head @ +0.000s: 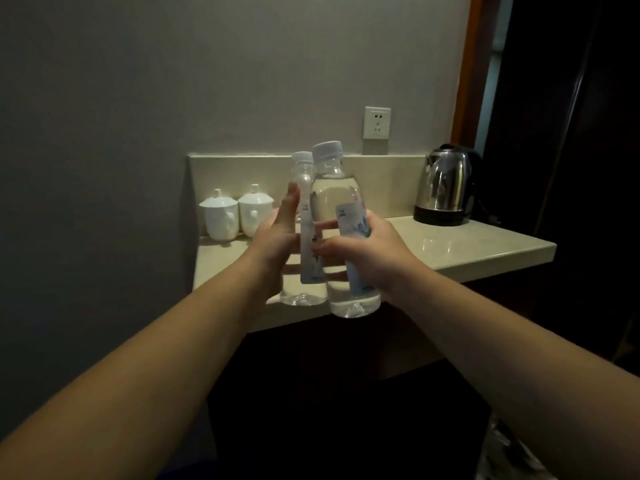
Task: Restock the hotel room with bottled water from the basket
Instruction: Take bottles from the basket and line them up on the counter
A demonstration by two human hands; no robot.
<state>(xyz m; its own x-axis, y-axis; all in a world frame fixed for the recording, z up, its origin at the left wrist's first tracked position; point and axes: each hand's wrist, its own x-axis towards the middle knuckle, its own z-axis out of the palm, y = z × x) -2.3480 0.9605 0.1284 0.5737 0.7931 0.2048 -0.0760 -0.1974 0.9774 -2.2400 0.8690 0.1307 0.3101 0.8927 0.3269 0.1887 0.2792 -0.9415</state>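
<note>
Reaching fwd over the counter [450, 251], both forearms stretch out w/ two bottles above its front edge. Right bottle [336, 202] & left bottle [306, 220] touch side by side, near upright, long axes vertical, caps up. Right hand [367, 258] wraps curled fingers round right bottle; left hand [277, 237] presses straight fingers flat vs left bottle.

Counter [450, 247] mid open
Lidded cups [220, 216] block rear-left, kettle [445, 187] rear-right; bare top btwn them.
</note>
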